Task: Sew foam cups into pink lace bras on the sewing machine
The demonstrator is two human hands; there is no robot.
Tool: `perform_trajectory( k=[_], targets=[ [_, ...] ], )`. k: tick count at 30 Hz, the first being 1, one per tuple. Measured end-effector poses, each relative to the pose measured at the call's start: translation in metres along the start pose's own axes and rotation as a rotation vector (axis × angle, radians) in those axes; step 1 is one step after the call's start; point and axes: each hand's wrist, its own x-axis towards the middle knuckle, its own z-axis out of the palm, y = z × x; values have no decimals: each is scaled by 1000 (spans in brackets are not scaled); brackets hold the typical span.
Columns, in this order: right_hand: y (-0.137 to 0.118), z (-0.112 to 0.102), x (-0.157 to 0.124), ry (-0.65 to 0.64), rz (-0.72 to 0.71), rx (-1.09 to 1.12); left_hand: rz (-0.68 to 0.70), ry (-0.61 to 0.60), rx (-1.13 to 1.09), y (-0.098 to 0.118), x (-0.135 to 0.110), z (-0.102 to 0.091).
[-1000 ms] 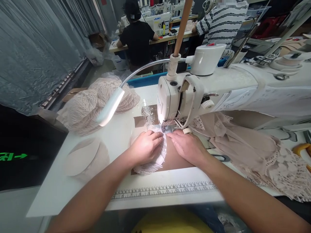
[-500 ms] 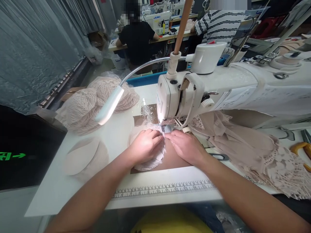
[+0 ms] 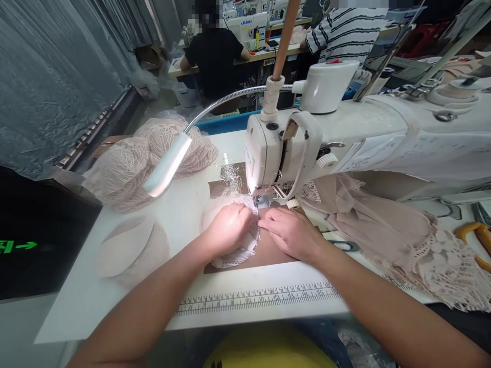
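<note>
A round lace-covered fabric cup (image 3: 247, 250), pale pink with a ragged edge, lies under the needle area of a white sewing machine (image 3: 264, 153). My left hand (image 3: 232, 227) rests on top of it, fingers curled in and closed on the fabric; the fingertips are partly hidden. To the right, my right hand (image 3: 289, 230) lies on the brown plate (image 3: 274, 253), its fingers extended leftward and slightly bent. Its fingertips reach the cup's right edge, close to the presser foot. The thumb of that hand is hidden.
Piled lace cups (image 3: 134, 163) and smooth beige cups (image 3: 132, 245) sit at left on the white table (image 3: 72, 291). A lamp (image 3: 168, 164) hangs above. Lace fabric (image 3: 387, 220) and yellow-handled scissors (image 3: 475, 235) lie right. Two people work behind.
My left fingers have curled in more tightly on the lace cup. My right fingers have drawn back a little toward me and bent. The whole view has shifted slightly.
</note>
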Motion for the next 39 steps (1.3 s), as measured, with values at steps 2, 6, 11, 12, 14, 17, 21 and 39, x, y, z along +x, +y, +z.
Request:
perform_trajectory(
  k=[2, 6, 11, 12, 14, 17, 21, 39],
  targets=[
    [0, 0, 0, 3, 2, 4, -62, 5, -135, -1, -2, -5],
    [-1, -2, 0, -3, 7, 6, -25, -26, -171, 2, -3, -11],
    [-1, -2, 0, -2, 9, -11, 64, -54, 66, 8, 2, -1],
    [-1, -1, 0, 0, 9, -12, 65, -48, 91, 8, 3, 1],
    [-1, -1, 0, 3, 9, -3, 53, -38, 65, 6, 3, 2],
    [0, -1, 0, 7, 13, 29, 11, -47, -124, 1, 1, -4],
    [-1, -1, 1, 2, 19, 39, -55, -48, -299, -2, -2, -12],
    [-10, -7, -6, -23, -31, 104, 41, -3, -130, -9, -7, -10]
  ],
)
